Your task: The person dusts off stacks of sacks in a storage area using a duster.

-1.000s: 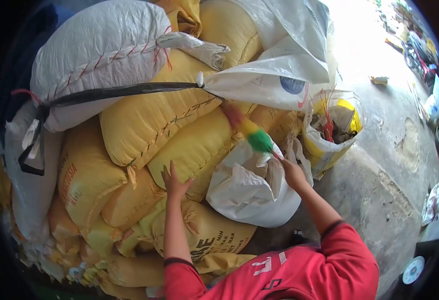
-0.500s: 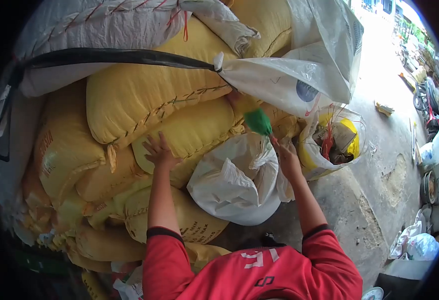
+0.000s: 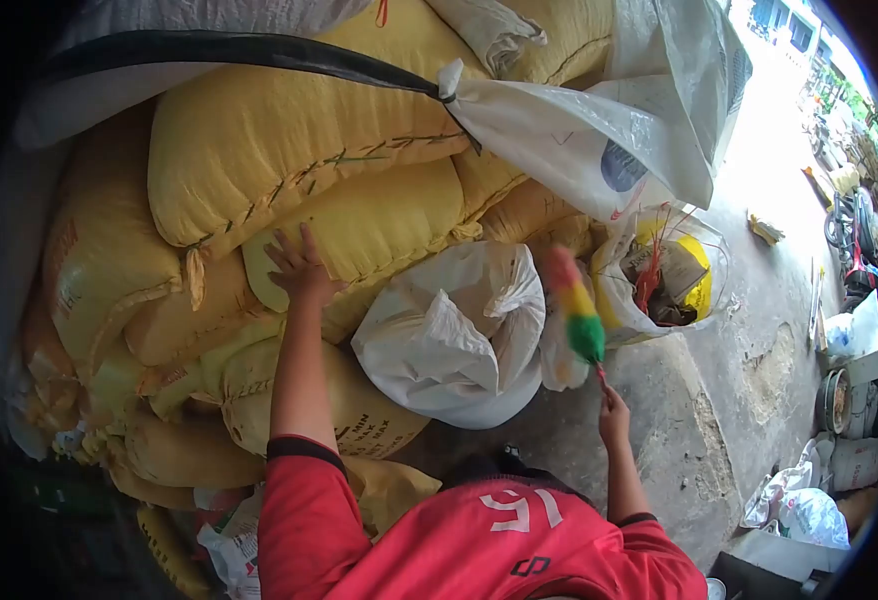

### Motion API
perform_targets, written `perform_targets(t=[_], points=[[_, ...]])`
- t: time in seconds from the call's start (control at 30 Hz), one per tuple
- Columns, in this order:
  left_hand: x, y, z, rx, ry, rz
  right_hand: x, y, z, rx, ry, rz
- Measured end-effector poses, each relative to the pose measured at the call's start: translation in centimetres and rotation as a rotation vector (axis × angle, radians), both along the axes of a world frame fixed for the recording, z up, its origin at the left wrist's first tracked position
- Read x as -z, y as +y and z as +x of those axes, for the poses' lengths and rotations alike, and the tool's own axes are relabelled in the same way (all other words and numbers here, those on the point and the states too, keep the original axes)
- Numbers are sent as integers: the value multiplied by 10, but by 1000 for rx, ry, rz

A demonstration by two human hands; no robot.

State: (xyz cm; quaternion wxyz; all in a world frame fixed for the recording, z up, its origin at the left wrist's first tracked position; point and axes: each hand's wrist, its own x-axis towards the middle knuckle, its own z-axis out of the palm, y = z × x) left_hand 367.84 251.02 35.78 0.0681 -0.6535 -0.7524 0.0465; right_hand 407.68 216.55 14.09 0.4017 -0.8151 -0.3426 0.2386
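- The duster [image 3: 576, 307] is to the right of the open white sack, held over the narrow area between that sack and the scrap bag; its fluffy head runs from red at the tip through yellow to green and is slightly blurred.
- Its thin red handle [image 3: 600, 374] points down toward the person, into the right hand [image 3: 613, 416].
- The right hand's fingers are curled closed around the handle's end; how each finger sits cannot be told.
- The white sack [image 3: 439, 345] has a loose, crumpled mouth and sits between the two hands.
- The scrap bag [image 3: 627, 318], white and yellow, stands open beyond the duster, with red strings and scraps inside.
- The left hand [image 3: 304, 272] lies against a pale yellow sack [image 3: 389, 212], its fingers spread apart.
- Above that sack lies a fuller yellow sack [image 3: 279, 135], stitched along its edge with dark thread.
- A white plastic sheet [image 3: 589, 145] with a blue print is knotted to a black strap [image 3: 229, 48] over the pile.
- Below the left hand, a tan sack [image 3: 304, 395] shows black lettering.
- The person wears a red shirt [image 3: 459, 540]; concrete floor [image 3: 669, 400] extends to the right.
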Motion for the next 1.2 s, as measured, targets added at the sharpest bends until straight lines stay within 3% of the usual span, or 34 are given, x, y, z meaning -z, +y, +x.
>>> perform_targets(t=[0.13, 0.17, 0.2, 0.47, 0.53, 0.67, 0.73, 0.77, 0.83, 0.97, 1.03, 1.1, 1.17, 1.2], points=[[-3, -1, 4, 1, 13, -11, 14, 48, -10, -41, -28, 108], [-1, -1, 3, -2, 10, -3, 27, 62, -9, -15, 73, 94], [-2, -1, 2, 0, 12, 6, 26, 76, -11, 16, 179, 83], [3, 1, 0, 27, 24, 2, 10, 167, -29, 35, 233, 236], [2, 2, -2, 27, 21, 10, 25, 170, -10, -175, -60, 207], [-2, 0, 2, 10, 8, -9, 37, 178, 36, -153, -82, 58], [-1, 0, 1, -6, -4, -12, 71, 188, 54, -132, 121, 121], [-2, 0, 1, -3, -7, -18, 61, 188, 53, -151, 112, 115], [0, 1, -1, -18, -21, -23, 33, 186, 51, 151, 601, 88], [-1, 1, -2, 11, -15, -6, 42, 185, 51, 263, 399, 116], [-4, 2, -1, -3, -16, -39, 53, 188, 43, 34, 293, 298], [-3, 0, 0, 12, -16, -27, 59, 185, 32, -5, 250, 326], [-1, 1, -1, 14, -7, -23, 64, 184, 27, -49, -12, 301], [-1, 1, -1, 22, 5, -9, 54, 183, 27, -53, -12, 301]])
